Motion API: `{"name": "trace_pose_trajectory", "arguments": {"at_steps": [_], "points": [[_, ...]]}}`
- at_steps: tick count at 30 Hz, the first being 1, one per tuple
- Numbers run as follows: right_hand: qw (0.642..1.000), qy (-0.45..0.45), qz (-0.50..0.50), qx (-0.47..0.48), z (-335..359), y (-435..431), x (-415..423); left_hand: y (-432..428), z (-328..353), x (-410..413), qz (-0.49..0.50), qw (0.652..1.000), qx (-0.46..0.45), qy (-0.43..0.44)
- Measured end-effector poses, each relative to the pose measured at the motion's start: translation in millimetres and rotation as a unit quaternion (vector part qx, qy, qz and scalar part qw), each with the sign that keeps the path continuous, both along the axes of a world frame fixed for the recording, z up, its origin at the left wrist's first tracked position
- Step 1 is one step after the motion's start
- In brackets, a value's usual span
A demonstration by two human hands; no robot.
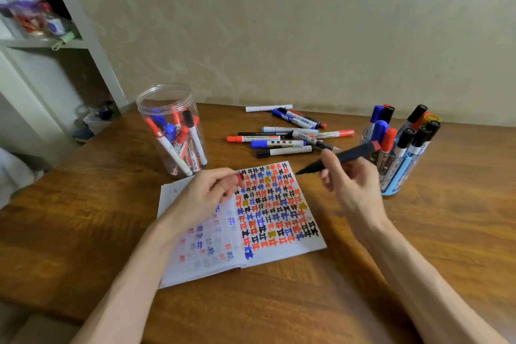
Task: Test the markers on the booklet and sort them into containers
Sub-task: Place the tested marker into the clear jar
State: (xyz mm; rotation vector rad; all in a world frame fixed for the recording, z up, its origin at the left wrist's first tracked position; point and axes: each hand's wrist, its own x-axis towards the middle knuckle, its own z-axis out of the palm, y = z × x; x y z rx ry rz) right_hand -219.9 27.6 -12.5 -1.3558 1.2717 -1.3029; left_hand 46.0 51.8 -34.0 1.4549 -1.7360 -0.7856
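Note:
An open booklet [279, 220] lies on the wooden table [418, 246], its right page filled with red, blue, black and yellow hash marks. My right hand [349, 176] holds a dark marker [343, 158] with a red rear end above the page's upper right corner, tip pointing left. My left hand [212, 193] rests on the left page and pinches a red cap [240, 180]. Several loose markers [290, 134] lie behind the booklet. A clear jar [173, 128] at the left holds several markers. A blue-sided holder [402, 153] at the right is packed with upright markers.
A white shelf unit [55, 45] with cluttered items stands at the far left. A beige wall [279, 22] runs behind the table. A white stick-like marker [268, 108] lies by the wall. The table's front edge is near my forearms.

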Motion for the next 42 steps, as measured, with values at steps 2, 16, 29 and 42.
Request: {"name": "trace_pose_trajectory", "arguments": {"at_steps": [2, 16, 29, 42], "points": [[0.999, 0.039, 0.025, 0.007, -1.5, 1.1, 2.4, 1.6, -1.4, 6.1, 0.012, 1.000, -0.013, 0.015], [0.970, 0.122, 0.197, 0.071, -2.2, 40.6, 26.4, 5.8, -8.3, -6.5, 0.005, 0.999, -0.038, -0.025], [0.974, 0.143, 0.174, -0.004, -37.1, 66.1, 32.1, 11.1, -10.2, -8.3, 0.006, 0.997, -0.063, -0.048], [0.973, 0.155, 0.172, -0.028, -40.6, 63.5, 30.1, 11.2, -10.8, -7.8, 0.005, 0.996, -0.070, -0.059]]}}
